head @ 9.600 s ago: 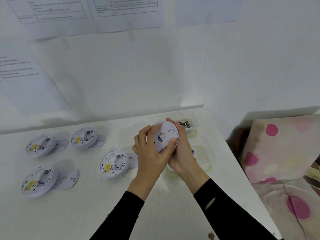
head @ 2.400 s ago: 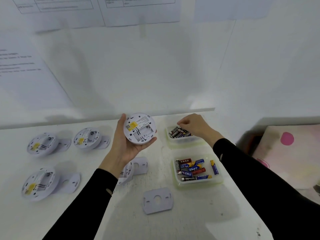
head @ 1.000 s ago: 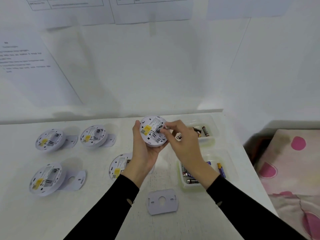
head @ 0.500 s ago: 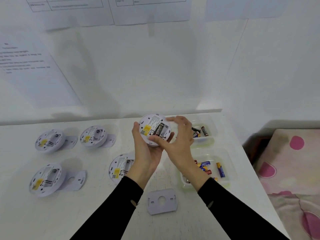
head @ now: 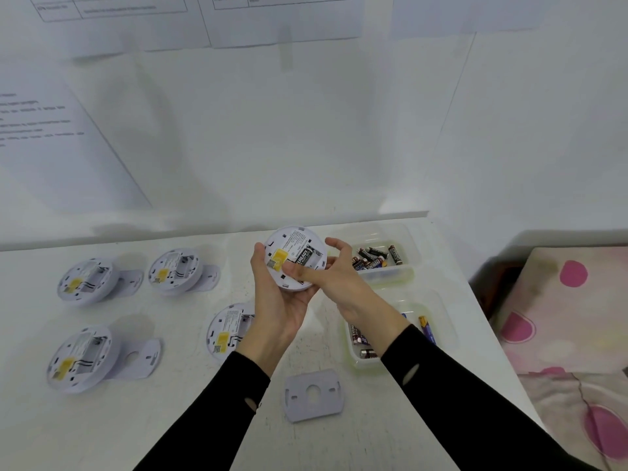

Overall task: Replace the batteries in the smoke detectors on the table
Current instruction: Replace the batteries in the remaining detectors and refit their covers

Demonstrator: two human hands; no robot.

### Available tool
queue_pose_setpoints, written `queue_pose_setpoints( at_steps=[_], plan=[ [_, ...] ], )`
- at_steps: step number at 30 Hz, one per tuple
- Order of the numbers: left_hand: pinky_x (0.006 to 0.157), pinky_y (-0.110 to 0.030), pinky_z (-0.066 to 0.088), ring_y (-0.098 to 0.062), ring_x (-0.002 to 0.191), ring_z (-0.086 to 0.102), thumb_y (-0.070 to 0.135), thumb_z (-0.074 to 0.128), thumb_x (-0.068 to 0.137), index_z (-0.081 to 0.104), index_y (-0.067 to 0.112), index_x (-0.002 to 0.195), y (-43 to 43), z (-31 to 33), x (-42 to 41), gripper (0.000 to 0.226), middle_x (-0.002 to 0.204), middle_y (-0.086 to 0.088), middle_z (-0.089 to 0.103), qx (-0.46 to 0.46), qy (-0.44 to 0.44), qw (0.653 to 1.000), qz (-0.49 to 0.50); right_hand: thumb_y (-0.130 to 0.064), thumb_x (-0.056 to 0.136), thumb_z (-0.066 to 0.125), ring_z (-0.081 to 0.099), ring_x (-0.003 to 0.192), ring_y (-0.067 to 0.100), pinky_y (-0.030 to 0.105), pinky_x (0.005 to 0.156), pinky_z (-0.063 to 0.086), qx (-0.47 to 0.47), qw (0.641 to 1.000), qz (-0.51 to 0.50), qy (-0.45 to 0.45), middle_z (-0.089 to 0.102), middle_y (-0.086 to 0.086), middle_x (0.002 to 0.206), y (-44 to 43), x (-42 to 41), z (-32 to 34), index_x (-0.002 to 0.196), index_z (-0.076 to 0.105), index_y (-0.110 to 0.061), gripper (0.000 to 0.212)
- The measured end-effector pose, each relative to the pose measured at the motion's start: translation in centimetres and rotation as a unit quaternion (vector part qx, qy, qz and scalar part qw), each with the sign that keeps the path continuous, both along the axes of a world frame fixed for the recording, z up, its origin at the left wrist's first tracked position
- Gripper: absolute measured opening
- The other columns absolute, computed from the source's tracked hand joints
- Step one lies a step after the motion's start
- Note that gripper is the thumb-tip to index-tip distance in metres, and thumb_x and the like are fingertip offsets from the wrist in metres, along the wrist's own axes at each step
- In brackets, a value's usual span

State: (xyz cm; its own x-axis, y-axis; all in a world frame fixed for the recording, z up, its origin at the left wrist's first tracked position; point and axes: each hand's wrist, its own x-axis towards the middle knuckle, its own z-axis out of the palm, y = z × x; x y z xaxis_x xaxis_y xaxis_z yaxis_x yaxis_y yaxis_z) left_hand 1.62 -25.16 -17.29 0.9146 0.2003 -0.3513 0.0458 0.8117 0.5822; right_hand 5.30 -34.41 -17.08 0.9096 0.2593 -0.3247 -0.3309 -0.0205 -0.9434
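My left hand grips a round white smoke detector from below, its back side up, above the table. A black battery lies in its compartment beside a yellow label. My right hand reaches in from the right; its thumb presses at the battery's lower end and its fingers curve round the detector's right rim. Another opened detector lies on the table under my left wrist. A loose white mounting plate lies near the front.
Three opened detectors lie at the left, each on its plate. A far tray holds dark batteries; a near tray holds mixed ones. The table's right edge borders a pink spotted cushion.
The right hand brought a battery from the far tray into the held detector. In the last half second its thumb has moved onto the battery's end; the left hand holds steady.
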Motion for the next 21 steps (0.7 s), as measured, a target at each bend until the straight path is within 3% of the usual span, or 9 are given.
queue_pose_setpoints(
  at_steps=[2,4,6,9,11,13,15,17,21],
  plan=[
    [0.087,-0.045,0.058,-0.033,0.111,0.066,0.058,0.041,0.096,0.056,0.009,0.133,0.3,0.4,0.1,0.063,0.124,-0.021,0.066,0.016,-0.021,1.000,-0.002,-0.060,0.043,0.089,0.053,0.115,0.017,0.035,0.098,0.046,-0.054,0.996,0.048,-0.046,0.046,-0.001,0.127,-0.7,0.1,1.1,0.136,0.026,-0.036,0.115],
    [0.084,-0.048,0.059,-0.033,0.111,0.066,0.055,0.042,0.097,0.058,0.009,0.130,0.8,1.1,0.5,0.059,0.121,-0.020,0.068,0.005,-0.043,0.999,0.000,-0.067,0.066,0.069,0.050,0.114,0.014,0.031,0.095,0.042,-0.066,0.990,0.096,-0.085,0.045,-0.004,0.128,-2.1,1.2,2.9,0.140,0.027,-0.033,0.091],
    [0.082,-0.052,0.058,-0.039,0.116,0.062,0.053,0.046,0.096,0.055,0.007,0.134,1.5,1.6,0.8,0.061,0.126,-0.022,0.064,-0.043,-0.046,0.998,0.007,-0.060,0.086,0.053,0.049,0.104,0.009,0.023,0.082,0.041,-0.116,0.982,0.071,-0.131,0.049,-0.007,0.126,-4.3,3.5,3.9,0.135,0.044,-0.032,0.056],
    [0.081,-0.053,0.058,-0.044,0.116,0.062,0.051,0.049,0.096,0.052,0.005,0.136,2.9,1.3,1.2,0.061,0.129,-0.025,0.061,-0.112,-0.035,0.993,0.016,-0.028,0.094,0.059,0.057,0.099,0.013,0.024,0.081,0.044,-0.318,0.926,0.087,-0.186,0.063,0.001,0.119,-8.3,7.7,2.7,0.114,0.066,-0.021,0.022],
    [0.081,-0.053,0.058,-0.044,0.114,0.062,0.051,0.050,0.096,0.052,0.005,0.136,3.5,0.8,1.3,0.061,0.131,-0.025,0.060,-0.119,-0.026,0.992,0.018,-0.008,0.092,0.057,0.060,0.102,0.017,0.025,0.083,0.047,-0.438,0.866,0.186,-0.157,0.065,0.002,0.108,-10.3,9.3,1.4,0.112,0.069,-0.016,0.024],
    [0.081,-0.053,0.058,-0.043,0.114,0.062,0.051,0.050,0.095,0.053,0.006,0.135,3.6,0.6,1.4,0.060,0.131,-0.024,0.061,-0.111,-0.022,0.993,0.016,-0.001,0.088,0.061,0.058,0.091,0.016,0.020,0.074,0.046,-0.481,0.830,0.241,-0.147,0.064,0.003,0.096,-11.3,9.8,0.7,0.114,0.070,-0.013,0.030],
    [0.080,-0.052,0.058,-0.043,0.113,0.063,0.052,0.049,0.096,0.053,0.006,0.135,3.6,0.3,1.4,0.060,0.129,-0.024,0.062,-0.106,-0.020,0.994,0.009,-0.002,0.086,0.066,0.057,0.082,0.018,0.018,0.066,0.043,-0.477,0.829,0.250,-0.151,0.066,0.009,0.094,-11.6,10.2,0.4,0.115,0.071,-0.012,0.031],
    [0.081,-0.052,0.058,-0.043,0.112,0.064,0.052,0.050,0.095,0.053,0.007,0.136,3.5,0.3,1.3,0.060,0.129,-0.023,0.062,-0.103,-0.023,0.994,0.003,-0.007,0.086,0.069,0.059,0.083,0.022,0.022,0.070,0.044,-0.485,0.817,0.265,-0.163,0.069,0.012,0.101,-11.7,10.5,0.1,0.114,0.071,-0.014,0.030],
    [0.082,-0.053,0.058,-0.043,0.110,0.064,0.051,0.050,0.095,0.055,0.008,0.134,3.3,0.5,1.3,0.058,0.127,-0.023,0.064,-0.093,-0.025,0.995,-0.007,-0.014,0.083,0.075,0.058,0.080,0.012,0.016,0.063,0.041,-0.485,0.813,0.265,-0.182,0.063,-0.008,0.087,-11.7,11.0,-0.4,0.101,0.075,-0.016,0.018]
  ],
)
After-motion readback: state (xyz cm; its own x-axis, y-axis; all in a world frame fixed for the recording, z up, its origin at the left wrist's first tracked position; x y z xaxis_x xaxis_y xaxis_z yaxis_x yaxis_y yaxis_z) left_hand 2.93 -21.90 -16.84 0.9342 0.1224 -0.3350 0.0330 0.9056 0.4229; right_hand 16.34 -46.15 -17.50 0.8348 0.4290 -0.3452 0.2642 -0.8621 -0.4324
